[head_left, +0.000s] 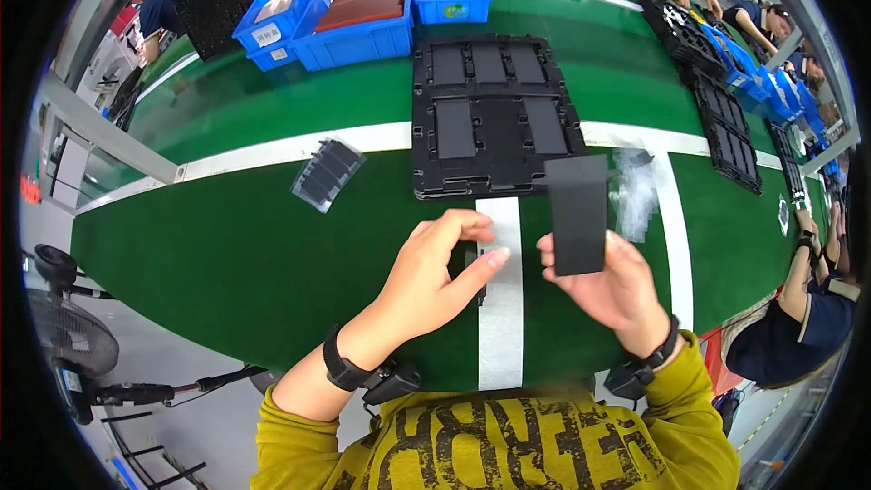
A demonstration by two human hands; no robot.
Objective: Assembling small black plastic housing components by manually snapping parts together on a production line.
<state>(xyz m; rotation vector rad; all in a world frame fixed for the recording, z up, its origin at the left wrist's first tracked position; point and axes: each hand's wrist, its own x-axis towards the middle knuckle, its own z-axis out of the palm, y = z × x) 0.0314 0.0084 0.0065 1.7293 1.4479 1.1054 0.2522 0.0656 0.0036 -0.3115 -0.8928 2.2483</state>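
My right hand (626, 286) holds a flat black rectangular panel (578, 218) upright by its lower part, between thumb and fingers. To its left hovers my left hand (428, 274), thumb and index finger apart and nothing seen between them. Under and beside that hand lies a small black piece (481, 289) on the table, partly hidden. Beyond both hands sits a black plastic tray (496, 133) with dark rectangular panels in several of its pockets. The top of the held panel overlaps the tray's near right corner in view; I cannot tell if they touch.
A clear sheet with black strips (328, 172) lies left on the green table (227, 254). Crumpled clear film (637, 195) is right of the tray. Blue bins (358, 41) stand at the back. Co-workers and more black trays (726, 132) line the right side.
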